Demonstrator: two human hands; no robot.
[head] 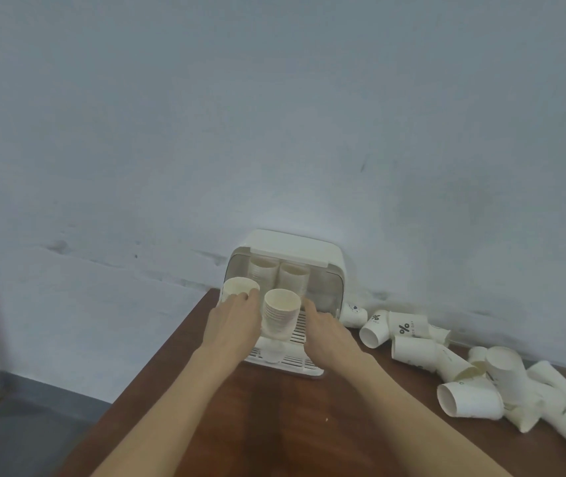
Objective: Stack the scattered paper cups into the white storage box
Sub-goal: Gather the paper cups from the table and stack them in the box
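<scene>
Both hands are at the mouth of the box (pixel 285 246), which sits just right of centre in the frame, pushed back against the wall (pixel 274 115) at the far edge of the table (pixel 274 425), and that placement looks sensible: the wall braces it while stacks go in from the front. The left hand (pixel 233 321) curls its fingers around a stack (pixel 240 287) at the box's left front corner, holding it upright, rim up. The right hand (pixel 326 330) reaches in with fingers fairly straight, alongside a taller leaning stack (pixel 280 315) in the middle; whether it touches that stack I cannot tell. It tilts, so my read is both hands are there to steady it and set it square on the slatted tray (pixel 295 359). Two more stacks (pixel 280 275) already stand at the back, behind the clear side panels, so the front row is being filled now. The cups are plain off-white paper, ribbed where rims nest, light and easily crushed, hence the gentle grip. Over at the lower right of the frame lies the loose pile (pixel 481 376), cups on their sides, some half-nested, a few printed with a percent sign, kept close to the box for a short reach. Plenty left to stack, I'd say.
</scene>
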